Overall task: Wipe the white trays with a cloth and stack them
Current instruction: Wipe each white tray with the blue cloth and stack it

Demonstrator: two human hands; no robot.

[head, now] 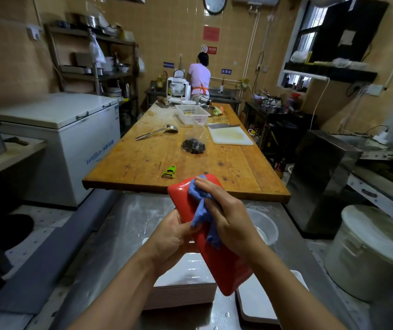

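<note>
I hold a tray (224, 265) tilted up in front of me, its red underside facing the camera. My left hand (169, 239) grips its left edge. My right hand (229, 217) holds a blue cloth (201, 210) and presses it against the red surface. Below my hands a stack of white trays (183, 282) sits on the steel counter (124, 234). Another white tray (257, 303) lies to its right, partly hidden by my right forearm.
A clear plastic bowl (264, 225) sits on the counter behind my right hand. Beyond it stretches a long wooden table (143, 163) with a green peeler (169, 172), ladle, basket and cutting board. A white lidded bucket (371, 253) stands right, a chest freezer (71, 139) left. A person works at the far sink.
</note>
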